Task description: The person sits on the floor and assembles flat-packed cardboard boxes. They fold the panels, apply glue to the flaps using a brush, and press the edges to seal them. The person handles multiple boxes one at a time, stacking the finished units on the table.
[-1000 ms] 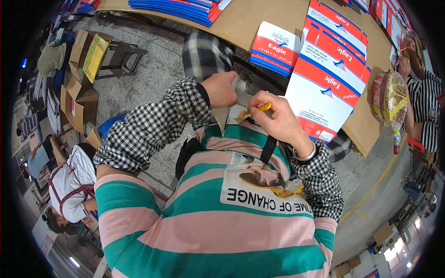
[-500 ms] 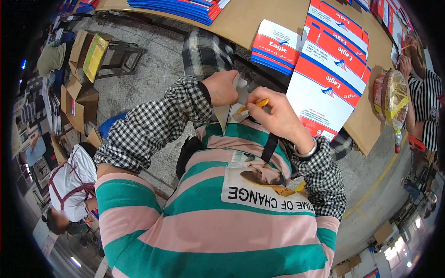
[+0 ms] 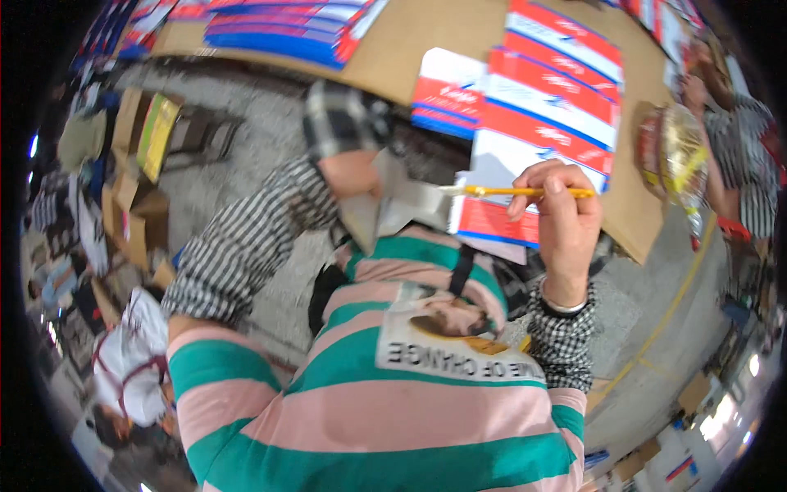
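Holds the bent card [image 3: 418, 203] just past the striped shirt [image 3: 410, 250], clamped in the grip of the left hand [image 3: 352, 174], and pinches the yellow stick [image 3: 492, 191] in the right hand [image 3: 566, 225]. Looks part done, with the card open and flat boxes [image 3: 557, 111] piled on the bench [image 3: 402, 53].

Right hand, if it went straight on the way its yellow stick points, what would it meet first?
The right hand, yellow stick leading, would probably meet the grey card in the left hand; depth is unclear.

A slim, white-tipped yellow stick [image 3: 490, 191] points leftward at a folded grey-white card [image 3: 410, 204].
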A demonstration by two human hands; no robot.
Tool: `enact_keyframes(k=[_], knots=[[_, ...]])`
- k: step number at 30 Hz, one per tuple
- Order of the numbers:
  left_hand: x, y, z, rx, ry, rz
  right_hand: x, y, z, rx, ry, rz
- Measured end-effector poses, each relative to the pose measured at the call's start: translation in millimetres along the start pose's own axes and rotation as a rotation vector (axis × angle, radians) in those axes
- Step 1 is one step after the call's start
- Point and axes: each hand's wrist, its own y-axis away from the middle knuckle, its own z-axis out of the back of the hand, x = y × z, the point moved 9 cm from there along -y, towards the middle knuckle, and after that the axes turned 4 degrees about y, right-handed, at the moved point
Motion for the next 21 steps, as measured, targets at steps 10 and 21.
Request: enact_keyframes(k=[10, 21], knots=[[-36.1, 29.6, 13.9, 0.035, 0.554, -0.019, 117.8, 53.4, 115.8, -0.386, -0.016, 0.670], [-149.2, -14.9, -30.4, 0.060, 0.840, -0.391, 91.4, 48.7, 114.5, -0.458, 0.029, 0.536]])
